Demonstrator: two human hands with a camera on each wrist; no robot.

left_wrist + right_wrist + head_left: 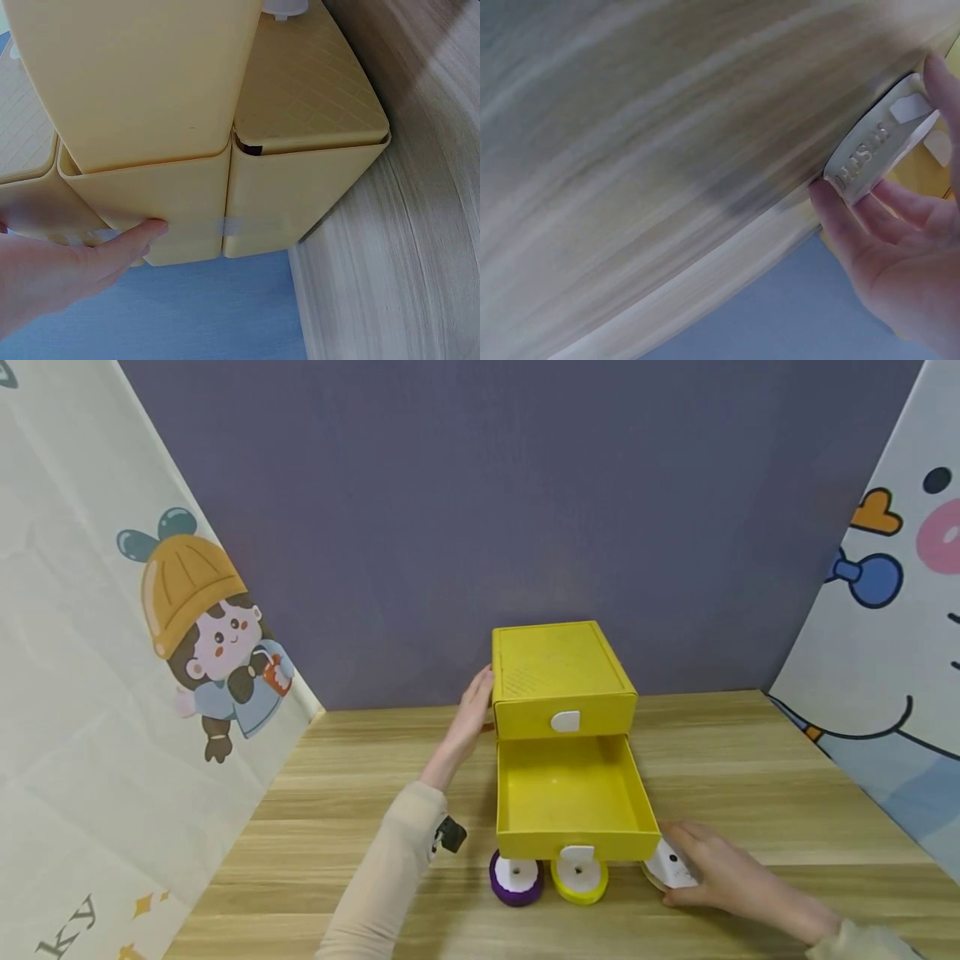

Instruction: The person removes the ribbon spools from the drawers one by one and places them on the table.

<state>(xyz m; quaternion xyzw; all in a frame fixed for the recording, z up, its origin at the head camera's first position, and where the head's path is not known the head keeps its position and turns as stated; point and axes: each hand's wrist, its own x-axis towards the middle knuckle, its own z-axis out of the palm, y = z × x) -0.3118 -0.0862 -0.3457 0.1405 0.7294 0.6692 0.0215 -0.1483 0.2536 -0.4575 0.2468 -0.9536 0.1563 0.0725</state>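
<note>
A yellow two-drawer box [558, 672] stands on the wooden table [750, 760]. Its top drawer is closed, and the empty bottom drawer [573, 797] is pulled out toward me. My left hand [478, 697] lies flat with straight fingers against the box's left side. In the left wrist view its fingertips [154, 227] touch the box wall [300, 187]. At the drawer's front right corner, my right hand [686, 868] grips a white disc [670, 862]. In the right wrist view the thumb and fingers [840, 225] curl round the disc's lettered rim [866, 157].
A purple disc [516, 878] and a yellow disc [580, 878] lie side by side on the table under the open drawer's front edge. A purple wall stands behind the box, with cartoon-printed panels [112, 693] slanting in on the left and right.
</note>
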